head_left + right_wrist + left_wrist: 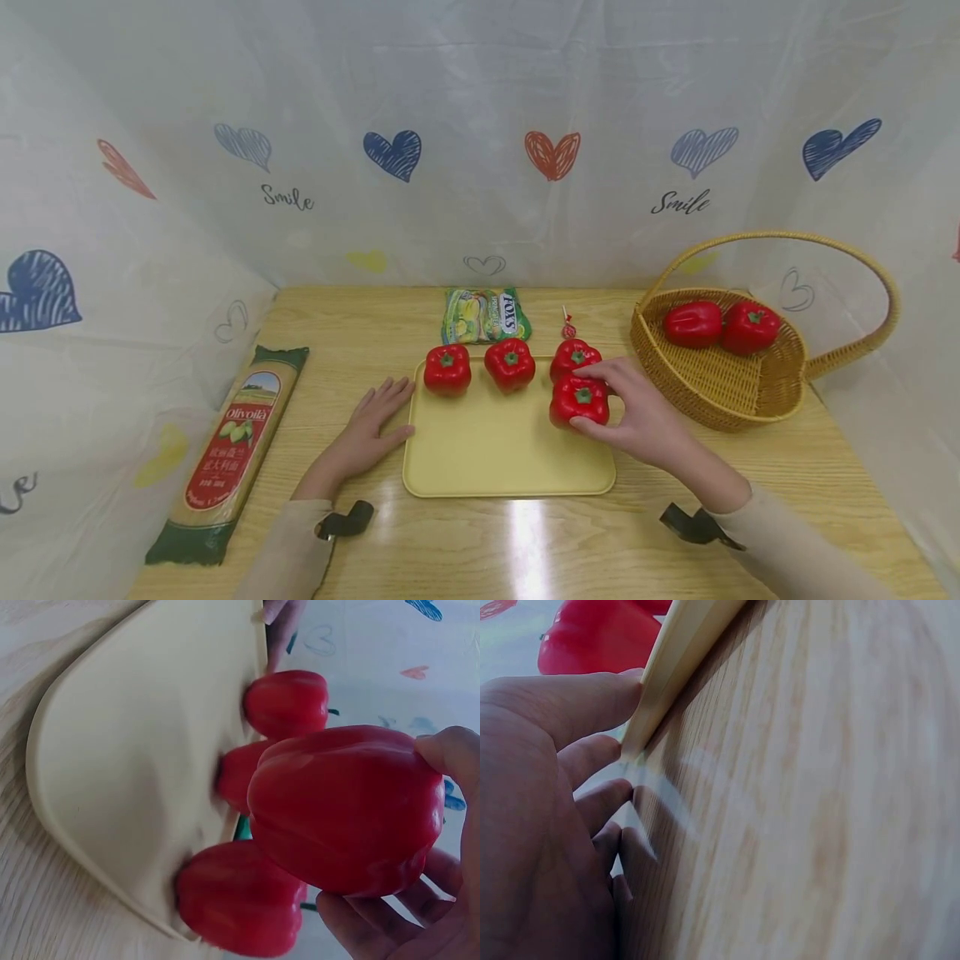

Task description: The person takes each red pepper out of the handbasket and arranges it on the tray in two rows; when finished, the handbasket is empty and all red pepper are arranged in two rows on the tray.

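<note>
My right hand point(643, 410) grips a red bell pepper point(573, 410) between thumb and fingers, over the right part of a yellow tray point(502, 462). In the right wrist view this held bell pepper point(345, 810) is in the air above the tray. Three more red bell peppers stand along the tray's far side: one at the left point(447, 379), one in the middle point(510, 373) and one at the right point(572, 354), partly hidden behind the held one. My left hand point(367, 435) lies with extended fingers at the tray's left edge; in the left wrist view its thumb touches the rim.
Two red peppers point(693, 323) lie in a wicker basket point(675, 375) with a tall handle, at the right. Behind the tray are a green candy bag point(483, 317) and a lollipop point(568, 330). A spaghetti pack point(232, 450) lies at the left. Printed curtains enclose the table.
</note>
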Available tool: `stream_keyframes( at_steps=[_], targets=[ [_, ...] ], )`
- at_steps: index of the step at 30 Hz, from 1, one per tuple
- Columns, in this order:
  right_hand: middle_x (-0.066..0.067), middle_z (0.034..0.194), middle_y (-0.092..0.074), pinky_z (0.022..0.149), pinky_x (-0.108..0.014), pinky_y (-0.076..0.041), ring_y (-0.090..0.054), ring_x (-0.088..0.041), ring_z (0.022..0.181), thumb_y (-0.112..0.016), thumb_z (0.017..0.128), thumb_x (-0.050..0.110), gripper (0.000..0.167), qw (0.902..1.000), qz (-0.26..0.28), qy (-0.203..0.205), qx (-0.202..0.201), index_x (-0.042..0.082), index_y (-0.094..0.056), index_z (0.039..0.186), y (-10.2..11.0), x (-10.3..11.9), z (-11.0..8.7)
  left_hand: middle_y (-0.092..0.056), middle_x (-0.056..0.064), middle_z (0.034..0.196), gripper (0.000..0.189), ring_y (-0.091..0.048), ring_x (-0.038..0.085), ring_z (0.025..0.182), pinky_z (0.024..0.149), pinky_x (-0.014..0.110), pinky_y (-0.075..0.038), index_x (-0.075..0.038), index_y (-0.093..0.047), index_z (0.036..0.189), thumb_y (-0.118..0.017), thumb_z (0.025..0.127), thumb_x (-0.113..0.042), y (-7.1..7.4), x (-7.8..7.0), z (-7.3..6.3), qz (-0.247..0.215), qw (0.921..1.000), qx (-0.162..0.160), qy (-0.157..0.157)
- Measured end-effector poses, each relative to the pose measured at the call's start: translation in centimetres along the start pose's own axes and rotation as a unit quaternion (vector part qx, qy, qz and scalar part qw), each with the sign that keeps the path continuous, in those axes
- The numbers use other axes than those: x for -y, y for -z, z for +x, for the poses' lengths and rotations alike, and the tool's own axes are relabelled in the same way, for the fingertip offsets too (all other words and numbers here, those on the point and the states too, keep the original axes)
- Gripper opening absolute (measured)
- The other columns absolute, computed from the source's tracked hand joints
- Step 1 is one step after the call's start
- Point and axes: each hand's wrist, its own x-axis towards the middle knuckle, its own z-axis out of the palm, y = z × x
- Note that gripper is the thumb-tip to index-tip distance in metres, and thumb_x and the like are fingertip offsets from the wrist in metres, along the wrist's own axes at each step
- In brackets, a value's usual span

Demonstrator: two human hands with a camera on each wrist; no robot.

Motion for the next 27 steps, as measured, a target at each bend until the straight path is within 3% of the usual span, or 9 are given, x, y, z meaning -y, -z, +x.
stream_keyframes(
  at_steps=[9, 27],
  targets=[
    [0.002, 0.12, -0.062, 0.088, -0.038, -0.06, -0.063, -0.015, 0.106, -0.09, 0.078, 0.036, 0.058, 0.9996, 0.012, 0.017, 0.018, 0.016, -0.065, 0.127, -1.9, 0.9, 1.1, -0.027, 0.015, 0.166, 0.068, -0.011, 0.039, 0.155, 0.125, 0.057, -0.001, -0.008, -0.036, 0.158, -0.064, 0.101, -0.032, -0.1, 0.1, 0.0, 0.003, 1.0, -0.004, -0.006],
    [0.004, 0.124, -0.06, 0.09, -0.045, -0.059, -0.061, -0.016, 0.109, -0.086, 0.082, 0.041, 0.058, 0.9974, 0.043, 0.026, 0.051, 0.018, -0.063, 0.13, -4.9, 2.9, 2.9, -0.028, 0.016, 0.165, 0.067, -0.013, 0.04, 0.154, 0.125, 0.057, -0.001, -0.007, -0.037, 0.158, -0.063, 0.101, -0.032, -0.2, 0.1, -0.1, 0.001, 0.9998, -0.013, -0.018]
  ],
)
